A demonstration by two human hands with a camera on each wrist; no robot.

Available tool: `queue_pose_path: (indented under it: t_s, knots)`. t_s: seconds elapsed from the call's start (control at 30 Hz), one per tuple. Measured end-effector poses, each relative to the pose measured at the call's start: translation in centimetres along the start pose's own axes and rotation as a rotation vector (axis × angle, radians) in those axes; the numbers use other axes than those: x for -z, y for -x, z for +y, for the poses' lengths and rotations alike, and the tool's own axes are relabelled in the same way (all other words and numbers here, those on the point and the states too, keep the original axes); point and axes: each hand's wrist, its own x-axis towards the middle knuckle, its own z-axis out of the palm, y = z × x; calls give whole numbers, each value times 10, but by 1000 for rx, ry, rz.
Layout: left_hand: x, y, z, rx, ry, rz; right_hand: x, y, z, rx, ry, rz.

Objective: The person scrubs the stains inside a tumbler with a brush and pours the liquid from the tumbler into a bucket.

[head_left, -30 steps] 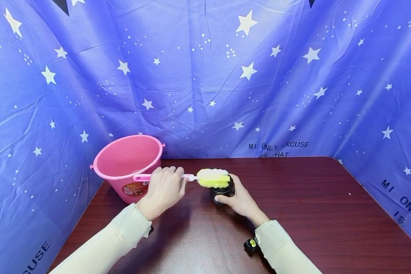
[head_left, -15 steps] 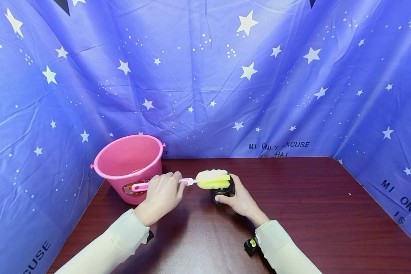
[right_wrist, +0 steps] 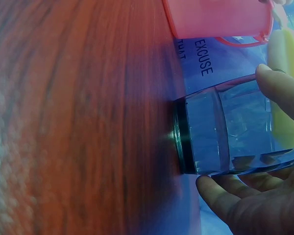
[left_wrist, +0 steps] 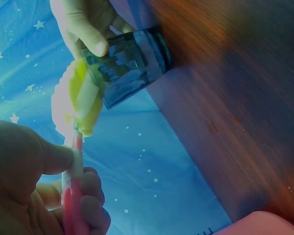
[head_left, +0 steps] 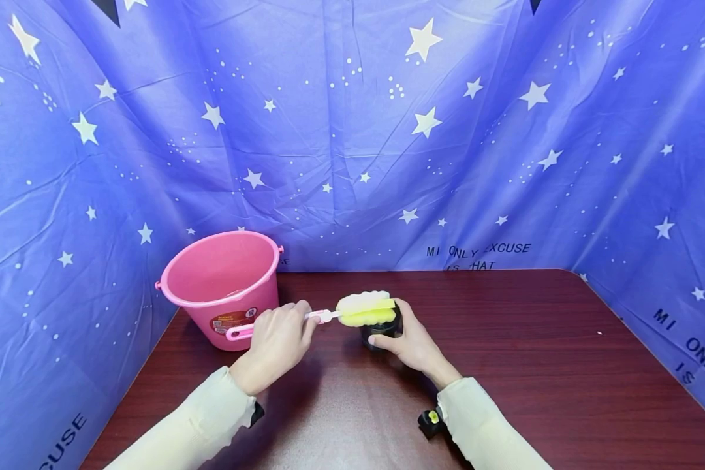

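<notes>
Pink-and-white brush handle (head_left: 239, 333): its tail end has swung toward the near side over the last second, and my left hand (head_left: 279, 343) has come slightly nearer with it. My left fingers (left_wrist: 91, 187) are curled narrowly round the handle, thumb pressed against it. The yellow-and-white sponge head (head_left: 364, 308) has barely shifted; it lies lengthwise over the mouth of the dark tinted tumbler (left_wrist: 127, 63). Whether any of it dips past the rim, I cannot tell. My right hand (head_left: 414, 346) is unmoved, gripping the tumbler with thumb on the near side; the tumbler appears upright on the desk (head_left: 505, 365).

Assessment: I judge this a small change of brush angle against a steadied tumbler, not an insertion. The pink bucket (head_left: 202, 316) stands unchanged at far left, its label (head_left: 229, 320) now more exposed behind the handle.
</notes>
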Motion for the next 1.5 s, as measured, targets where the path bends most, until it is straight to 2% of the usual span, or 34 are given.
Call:
queue_pose_path:
  t_s: [0.9, 1.3, 1.5]
  knots:
    - [-7, 14, -2, 117, 131, -34, -1, -1, 2, 7, -20, -5]
    - [-10, 21, -1, 196, 190, -86, -1, 1, -2, -8, -10, -5]
    - [-11, 24, 0, 216, 220, -85, -3, -3, 7, -16, -1, -2]
